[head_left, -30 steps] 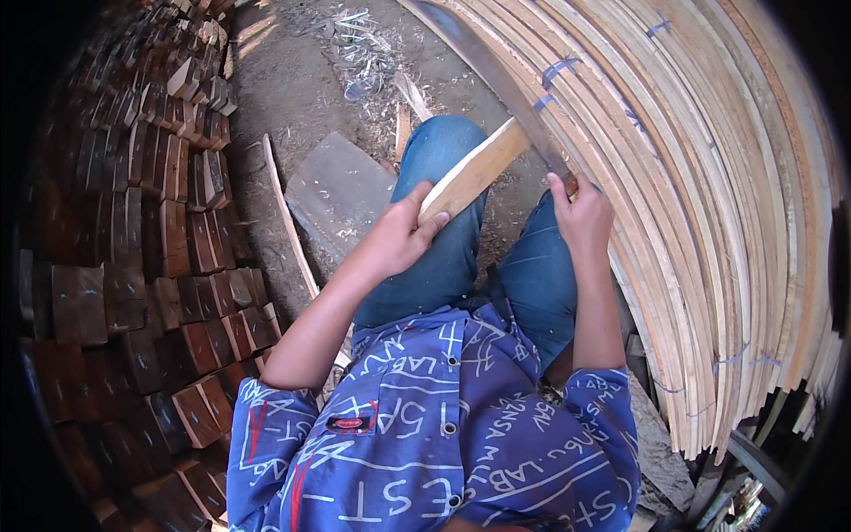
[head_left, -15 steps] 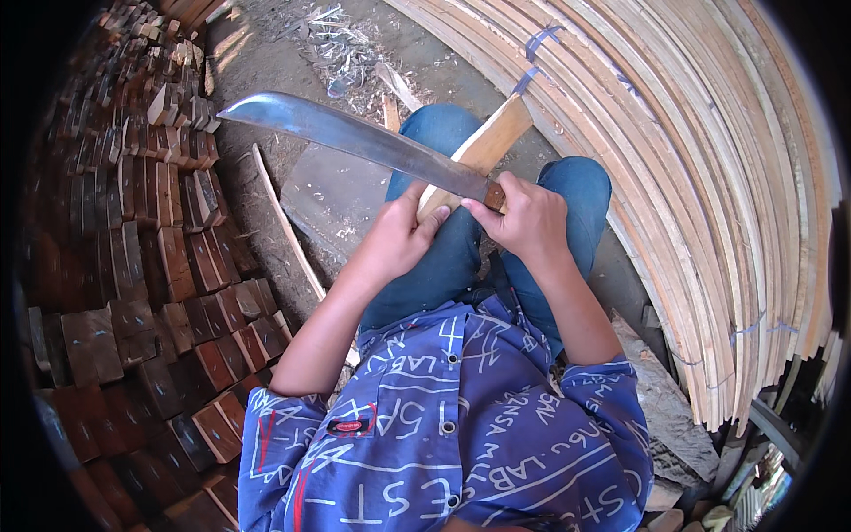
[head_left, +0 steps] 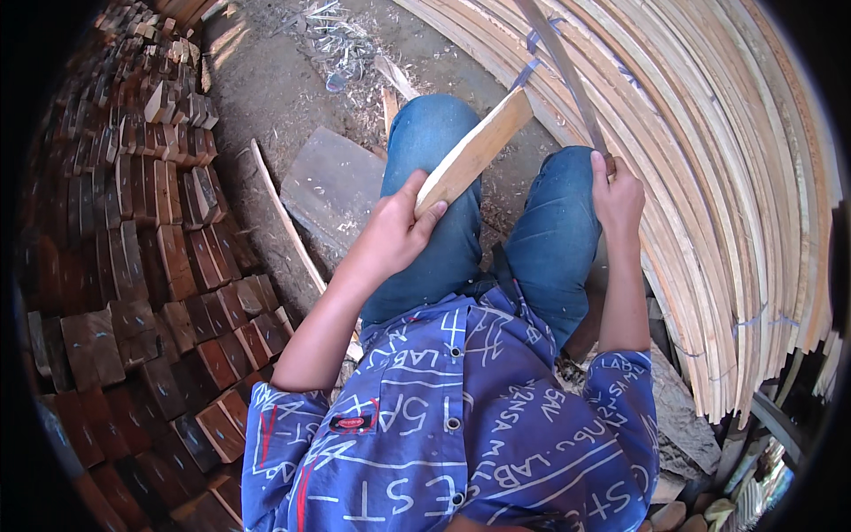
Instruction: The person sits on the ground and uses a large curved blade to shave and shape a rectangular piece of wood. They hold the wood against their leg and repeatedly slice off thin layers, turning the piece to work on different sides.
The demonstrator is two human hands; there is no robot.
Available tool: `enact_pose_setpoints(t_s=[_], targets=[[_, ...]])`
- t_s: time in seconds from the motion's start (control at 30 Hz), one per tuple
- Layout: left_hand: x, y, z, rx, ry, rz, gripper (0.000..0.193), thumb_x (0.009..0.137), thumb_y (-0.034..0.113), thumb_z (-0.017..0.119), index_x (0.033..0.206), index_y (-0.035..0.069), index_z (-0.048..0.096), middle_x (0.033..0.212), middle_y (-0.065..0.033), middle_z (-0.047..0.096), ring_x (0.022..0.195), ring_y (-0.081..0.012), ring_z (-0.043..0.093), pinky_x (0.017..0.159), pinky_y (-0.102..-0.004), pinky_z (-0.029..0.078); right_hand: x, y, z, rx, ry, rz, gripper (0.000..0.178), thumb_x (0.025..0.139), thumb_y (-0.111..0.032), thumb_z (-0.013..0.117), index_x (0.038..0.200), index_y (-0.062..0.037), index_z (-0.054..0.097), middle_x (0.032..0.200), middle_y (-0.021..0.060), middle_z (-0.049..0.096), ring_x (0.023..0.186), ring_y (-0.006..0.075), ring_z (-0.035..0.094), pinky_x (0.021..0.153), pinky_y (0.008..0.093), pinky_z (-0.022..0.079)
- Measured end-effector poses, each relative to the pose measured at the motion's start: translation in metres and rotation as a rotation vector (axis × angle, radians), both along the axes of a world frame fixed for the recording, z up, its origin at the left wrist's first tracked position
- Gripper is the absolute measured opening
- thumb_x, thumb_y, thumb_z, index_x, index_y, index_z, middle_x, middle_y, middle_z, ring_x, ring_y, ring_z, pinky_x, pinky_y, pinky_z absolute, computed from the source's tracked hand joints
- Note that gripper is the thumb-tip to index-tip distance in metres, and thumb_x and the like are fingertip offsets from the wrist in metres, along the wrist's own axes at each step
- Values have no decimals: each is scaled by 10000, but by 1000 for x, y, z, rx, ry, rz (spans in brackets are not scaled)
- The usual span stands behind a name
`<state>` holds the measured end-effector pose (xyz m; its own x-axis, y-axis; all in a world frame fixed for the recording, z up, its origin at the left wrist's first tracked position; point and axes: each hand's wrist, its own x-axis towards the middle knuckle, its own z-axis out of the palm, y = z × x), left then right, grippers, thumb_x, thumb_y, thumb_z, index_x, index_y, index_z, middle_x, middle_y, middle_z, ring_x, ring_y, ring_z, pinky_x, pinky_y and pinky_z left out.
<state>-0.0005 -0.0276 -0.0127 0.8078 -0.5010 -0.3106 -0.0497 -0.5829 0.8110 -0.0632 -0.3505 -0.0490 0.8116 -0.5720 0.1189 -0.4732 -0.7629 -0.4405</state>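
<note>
My left hand point(head_left: 403, 222) grips the near end of a flat, pale piece of wood point(head_left: 479, 152), thumb on its face. The wood slants up and away to the right over my left knee, its long left edge freshly cut and lighter. Off to the right, beside my right knee, my right hand point(head_left: 618, 195) is closed round the handle of a machete point(head_left: 572, 75). Its long blade points away from me, seen nearly edge-on, and its far end runs out of the picture's top. Blade and wood are apart.
Stacked dark wooden blocks point(head_left: 133, 337) line the left side. Long pale strips point(head_left: 709, 177) tied in bundles curve along the right. On the ground lie a flat grey board point(head_left: 332, 182), a thin stick point(head_left: 285, 217) and a heap of shavings point(head_left: 341, 44).
My right hand has swung the machete off the wood, out to the right, turning its blade from leftward to pointing away. My left hand and the wood have stayed nearly in place.
</note>
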Motion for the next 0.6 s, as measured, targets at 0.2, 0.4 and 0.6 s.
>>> enact_pose_setpoints(t_s=[0.2,0.4,0.6], targets=[[4,-10,0,-75,49,-25,253,974,207,588,1076,4,477,668,-82,532,610,-140,542,580,-331,464,-20,19,-14,193,-177,14,502,901,-449,650,693,1,573,553,147,534,508,340,534,518,413,419],[1,-18,1,-9,20,-14,268,975,192,583,1142,5,490,653,-50,547,577,-116,542,522,-297,440,8,103,10,118,-182,375,563,815,-570,691,680,-40,556,531,126,576,508,319,622,467,405,477],[-4,-5,-2,-60,170,88,277,983,184,580,1173,14,474,624,8,517,532,-62,488,463,-235,379,31,68,2,-89,-102,352,607,824,-626,640,744,-25,634,568,148,610,533,326,640,482,414,491]])
